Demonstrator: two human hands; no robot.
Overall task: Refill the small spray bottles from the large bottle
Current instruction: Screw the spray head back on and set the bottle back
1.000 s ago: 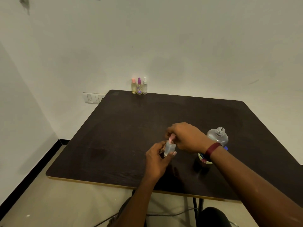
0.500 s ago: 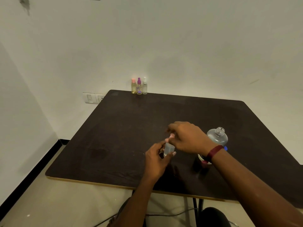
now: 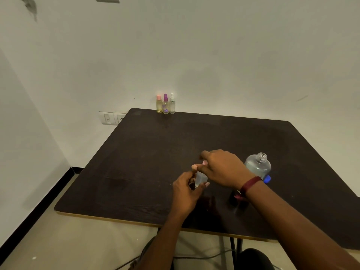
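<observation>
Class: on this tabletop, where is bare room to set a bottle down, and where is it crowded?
Bare: the table's left part, beside the left hand; the middle between the right hand and the three spray bottles at the far edge. Crowded: around the small bottle and the large bottle.

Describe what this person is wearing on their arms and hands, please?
Both forearms are bare, with no sleeves in view, and neither the left hand nor the right hand wears a glove. The only thing worn is a dark red wristband on the right wrist, with what looks like a short loose end hanging from it.
</observation>
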